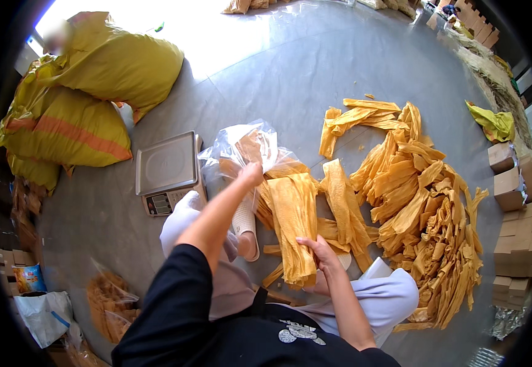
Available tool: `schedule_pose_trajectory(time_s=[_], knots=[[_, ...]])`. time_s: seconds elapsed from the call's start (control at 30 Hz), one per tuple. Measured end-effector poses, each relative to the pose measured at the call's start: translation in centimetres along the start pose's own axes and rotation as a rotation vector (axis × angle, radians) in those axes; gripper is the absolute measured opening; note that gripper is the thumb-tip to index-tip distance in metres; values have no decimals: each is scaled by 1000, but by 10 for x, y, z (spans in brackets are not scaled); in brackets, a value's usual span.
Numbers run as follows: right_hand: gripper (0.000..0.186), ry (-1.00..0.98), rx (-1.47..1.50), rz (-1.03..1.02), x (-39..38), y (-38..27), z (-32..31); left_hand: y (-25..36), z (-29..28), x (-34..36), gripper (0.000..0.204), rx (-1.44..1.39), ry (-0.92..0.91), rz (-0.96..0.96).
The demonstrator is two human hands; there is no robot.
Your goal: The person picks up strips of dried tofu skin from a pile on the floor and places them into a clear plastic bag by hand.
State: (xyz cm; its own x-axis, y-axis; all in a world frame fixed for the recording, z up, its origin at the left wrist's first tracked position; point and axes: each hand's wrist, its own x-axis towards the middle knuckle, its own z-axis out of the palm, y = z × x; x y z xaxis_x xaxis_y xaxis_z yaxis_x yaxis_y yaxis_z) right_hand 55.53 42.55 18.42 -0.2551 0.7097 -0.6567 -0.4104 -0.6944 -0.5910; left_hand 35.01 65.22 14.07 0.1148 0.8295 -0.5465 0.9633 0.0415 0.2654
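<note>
"What did the hands hold?"
"The left hand (252, 174) clutched one clear bag (269, 145); the right hand (324, 252) gripped one yellow bundle (295, 214), nearer, right of the bag."
"Around them?"
"One loose pile (422, 208) right, one scale (165, 164) left, at least three sacks (119, 67) far left."

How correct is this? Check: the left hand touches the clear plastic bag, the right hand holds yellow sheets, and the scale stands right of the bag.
Wrong side: the head view shows the scale left of the clear plastic bag. The left hand touching the bag and right hand holding yellow sheets stand.
</note>
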Motion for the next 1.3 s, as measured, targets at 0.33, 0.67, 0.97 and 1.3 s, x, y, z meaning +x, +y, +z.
schedule_pose_trajectory(time_s=[0.33, 0.67, 0.97, 1.3], knots=[[78, -279, -538, -104, 102, -26, 31, -20, -41, -12, 22, 285, -166, 569], [98, -139, -1444, -233, 192, -14, 53, -15, -49, 0, 10, 448, -348, 608], [97, -166, -768, -162, 195, -32, 36, -18, -61, 4, 15, 169, -614, 490], [64, 155, -1343, -640, 198, 5, 70, 1, -52, -2, 37, 224, -411, 559]])
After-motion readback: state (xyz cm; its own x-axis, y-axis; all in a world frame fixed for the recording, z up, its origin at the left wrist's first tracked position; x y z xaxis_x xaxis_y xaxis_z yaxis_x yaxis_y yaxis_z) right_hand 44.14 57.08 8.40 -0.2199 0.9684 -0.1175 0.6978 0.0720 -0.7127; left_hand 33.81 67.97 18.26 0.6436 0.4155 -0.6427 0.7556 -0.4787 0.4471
